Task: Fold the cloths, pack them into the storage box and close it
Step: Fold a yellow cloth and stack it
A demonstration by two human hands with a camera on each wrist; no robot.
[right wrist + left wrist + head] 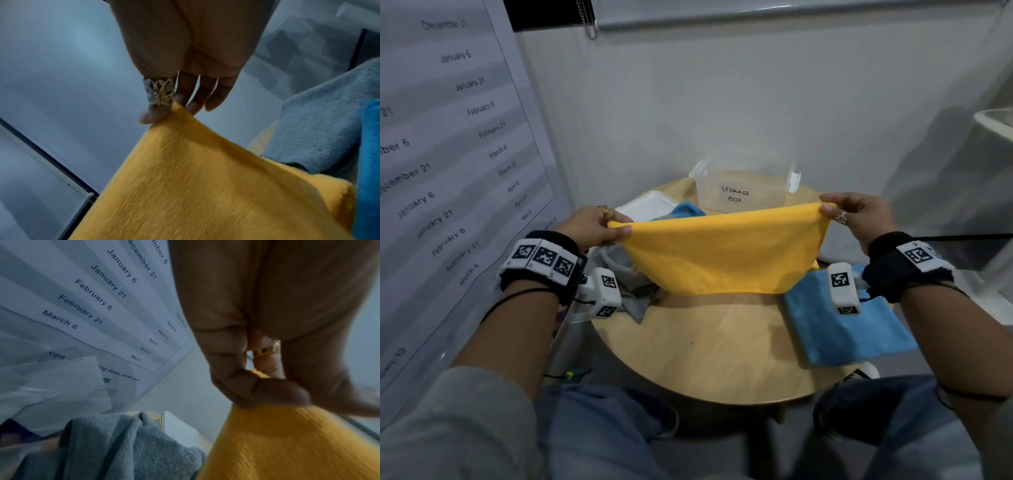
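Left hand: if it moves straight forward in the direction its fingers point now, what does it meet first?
Probably the white lid lying flat just beyond the left hand, which pinches the yellow cloth. Depth is unclear, so it may pass above it.

Round wooden table (698,353); large wall chart (448,144) of printed dates, December through May, on the left; grey wall (722,102) behind; roller blind (756,13) with beaded cord (587,17) above; white basin edge (993,123) at far right; white shoe (866,371) beneath the table.
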